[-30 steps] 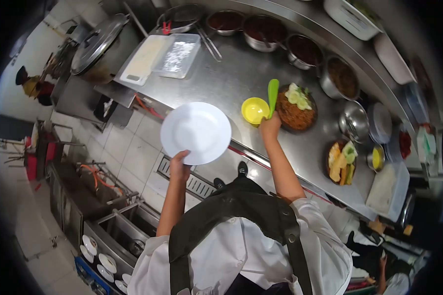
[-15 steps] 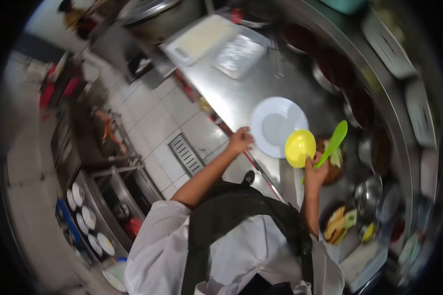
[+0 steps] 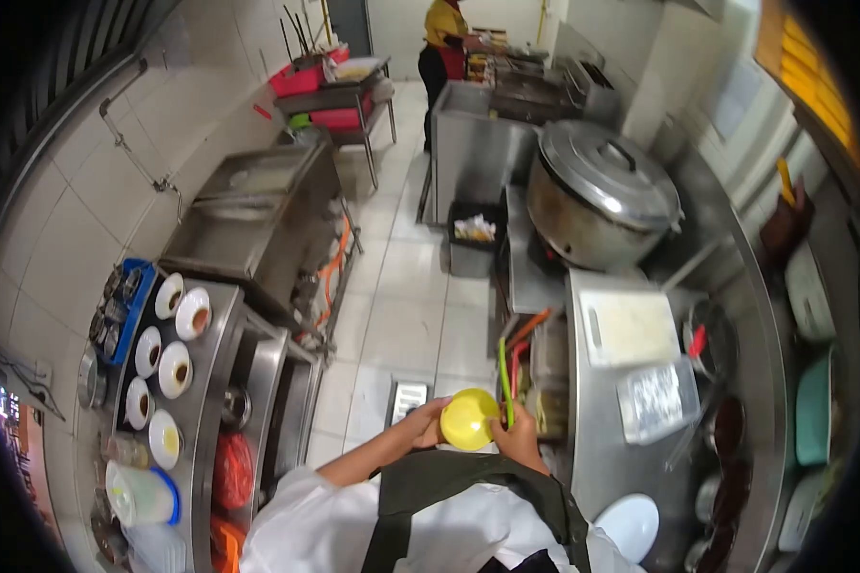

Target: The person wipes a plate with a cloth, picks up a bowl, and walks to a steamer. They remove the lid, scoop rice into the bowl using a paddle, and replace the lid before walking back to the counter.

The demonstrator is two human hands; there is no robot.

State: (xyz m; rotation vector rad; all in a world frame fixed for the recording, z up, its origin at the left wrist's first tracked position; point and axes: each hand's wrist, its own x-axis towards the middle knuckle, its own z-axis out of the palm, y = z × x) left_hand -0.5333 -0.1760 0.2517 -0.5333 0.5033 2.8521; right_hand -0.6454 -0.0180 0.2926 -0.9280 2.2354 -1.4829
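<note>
A small yellow bowl (image 3: pixel 467 418) is held in front of my apron between both hands. My left hand (image 3: pixel 427 426) grips its left side, with the fingers partly hidden behind it. My right hand (image 3: pixel 517 439) is closed on the bowl's right rim and also on a bright green spoon (image 3: pixel 505 374), which points upward, nearly edge-on to me. I cannot make out the inside of the bowl as anything but plain yellow. A white plate (image 3: pixel 631 525) lies on the steel counter to my right, partly hidden by my sleeve.
The steel counter (image 3: pixel 597 468) holds a white cutting board (image 3: pixel 631 327) and a clear plastic container (image 3: pixel 657 401). Beyond stands a large lidded pot (image 3: pixel 607 196). Several white bowls (image 3: pixel 175 370) stand on the left shelf. A person (image 3: pixel 444 48) works at the far end.
My view has swung left, from the counter to the aisle. The yellow bowl and green spoon have moved away from the plate. My left hand, free before, now grips the bowl.
</note>
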